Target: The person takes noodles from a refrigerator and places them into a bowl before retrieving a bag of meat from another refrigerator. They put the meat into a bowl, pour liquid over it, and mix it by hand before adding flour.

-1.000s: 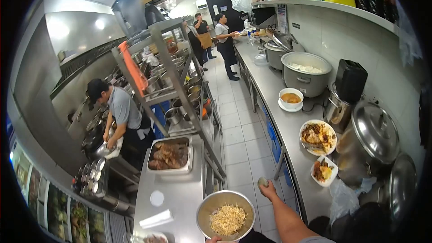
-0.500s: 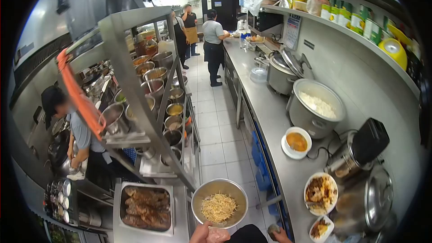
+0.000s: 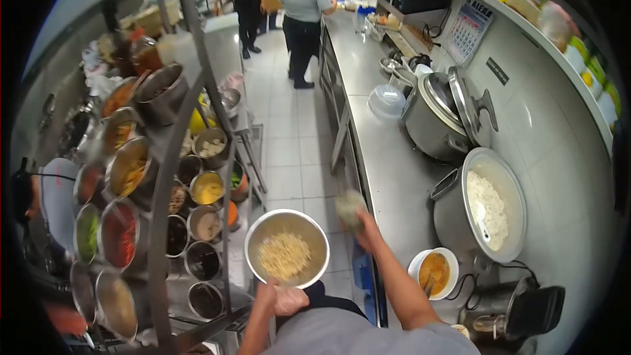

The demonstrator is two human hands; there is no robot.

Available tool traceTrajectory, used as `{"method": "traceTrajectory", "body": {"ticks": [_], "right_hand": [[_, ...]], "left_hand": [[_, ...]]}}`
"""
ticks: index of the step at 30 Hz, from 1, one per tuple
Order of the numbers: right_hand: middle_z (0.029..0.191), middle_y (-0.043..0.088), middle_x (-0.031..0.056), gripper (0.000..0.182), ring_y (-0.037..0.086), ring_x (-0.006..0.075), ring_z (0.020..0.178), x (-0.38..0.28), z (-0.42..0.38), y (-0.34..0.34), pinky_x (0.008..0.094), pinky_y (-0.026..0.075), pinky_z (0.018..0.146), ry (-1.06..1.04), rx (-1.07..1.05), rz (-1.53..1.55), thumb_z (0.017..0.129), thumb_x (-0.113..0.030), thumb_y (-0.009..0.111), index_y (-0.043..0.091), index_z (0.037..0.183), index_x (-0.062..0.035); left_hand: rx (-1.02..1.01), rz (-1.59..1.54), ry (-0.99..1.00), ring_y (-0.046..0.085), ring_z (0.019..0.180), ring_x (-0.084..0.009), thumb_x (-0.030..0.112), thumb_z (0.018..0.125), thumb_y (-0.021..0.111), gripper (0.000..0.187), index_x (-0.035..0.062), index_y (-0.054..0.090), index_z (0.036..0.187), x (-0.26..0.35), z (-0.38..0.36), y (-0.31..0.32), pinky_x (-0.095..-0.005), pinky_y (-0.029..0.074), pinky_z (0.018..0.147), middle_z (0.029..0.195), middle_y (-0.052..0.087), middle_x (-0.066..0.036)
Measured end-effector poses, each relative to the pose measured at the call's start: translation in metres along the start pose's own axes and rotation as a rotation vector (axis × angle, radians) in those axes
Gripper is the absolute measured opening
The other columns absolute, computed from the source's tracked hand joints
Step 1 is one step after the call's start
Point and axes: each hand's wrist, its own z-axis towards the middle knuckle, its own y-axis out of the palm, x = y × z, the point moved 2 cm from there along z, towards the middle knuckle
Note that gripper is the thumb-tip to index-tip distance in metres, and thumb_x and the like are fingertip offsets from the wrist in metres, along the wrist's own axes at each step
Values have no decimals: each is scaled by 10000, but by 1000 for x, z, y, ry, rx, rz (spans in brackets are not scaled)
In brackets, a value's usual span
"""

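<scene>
My left hand [image 3: 266,296] is closed at the near rim of a round metal bowl [image 3: 252,240], holding it in front of my body. Pale yellow shreds [image 3: 284,255], perhaps bean sprouts or noodles, lie inside. Against the same hand, below the rim, is a pinkish bundle [image 3: 290,301] that I cannot make out. Out over the aisle, beside the counter edge, my right hand [image 3: 369,231] is closed around a grey-green rounded thing [image 3: 350,210], blurred by motion.
On the left, a metal rack [image 3: 174,210] holds several pots of ingredients. Along the right counter [image 3: 388,171] stand a soup bowl [image 3: 452,266], a rice cooker with rice [image 3: 453,210] and a lidded cooker [image 3: 424,118]. A person [image 3: 305,13] stands in the aisle ahead.
I have moved forward past the fish tray, beside the rack. My right hand has come up and forward with the grey-green thing. The bowl stays in my left hand.
</scene>
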Motion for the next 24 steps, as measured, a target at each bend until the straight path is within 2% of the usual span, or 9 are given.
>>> {"method": "traceTrajectory", "body": {"ticks": [2,6,10,13,16,17,20,21,24], "right_hand": [[1253,543,154,576,584,298,1073,-80,72,56,431,477,931,8,-104,16,912,-371,531,403,1338,-5],[1233,544,166,623,617,315,1012,-157,202,102,414,512,884,35,-320,64,892,-411,532,378,1353,-21],[1208,551,155,519,626,314,997,-198,311,126,422,527,862,-48,-378,-19,878,-251,601,410,1314,-45],[1182,557,131,483,600,263,1032,-224,389,131,380,487,910,-101,-253,-139,860,-146,638,430,1284,-46],[1167,555,103,474,549,197,1071,-241,475,99,325,434,944,-396,-38,-608,853,-121,657,441,1265,-31],[1161,551,83,492,506,158,1090,-248,493,92,292,403,951,-447,-3,-696,838,-123,683,448,1258,-22],[1175,549,83,470,520,168,1086,-284,555,89,299,413,949,-473,147,-727,846,-128,674,456,1249,-22],[1177,550,83,461,522,169,1085,-293,581,83,302,416,948,-449,154,-673,852,-128,666,456,1248,-22],[1178,553,82,435,529,172,1083,-313,676,66,311,424,943,-372,120,-524,873,-137,642,455,1248,-23]], "left_hand": [[-14,-104,15,633,706,-283,142,758,493,410,-89,511,1096,30,34,15,-386,541,688,921,607,-165],[41,-120,99,627,854,-257,123,749,497,445,-90,516,1140,126,80,59,-362,527,752,966,609,-141],[4,-158,144,613,899,-244,117,749,499,449,-78,535,1153,206,172,92,-352,515,770,1014,603,-137],[-25,-155,74,614,884,-240,115,755,495,447,-85,536,1152,299,229,125,-348,513,753,1028,603,-145],[-14,-152,179,614,878,-231,111,762,491,440,-90,535,1151,372,299,154,-348,511,746,1023,609,-144],[-22,-174,148,614,849,-224,109,769,491,430,-91,535,1148,391,317,160,-345,513,734,1016,613,-137],[1,-157,197,618,827,-222,117,771,502,421,-90,542,1135,450,384,181,-345,517,717,996,615,-134],[16,-66,60,625,833,-220,127,771,514,414,-90,553,1121,469,406,182,-340,520,707,986,618,-138],[62,-222,148,609,883,-210,168,789,512,406,-96,576,1091,532,462,207,-320,493,740,978,631,-140]]}}
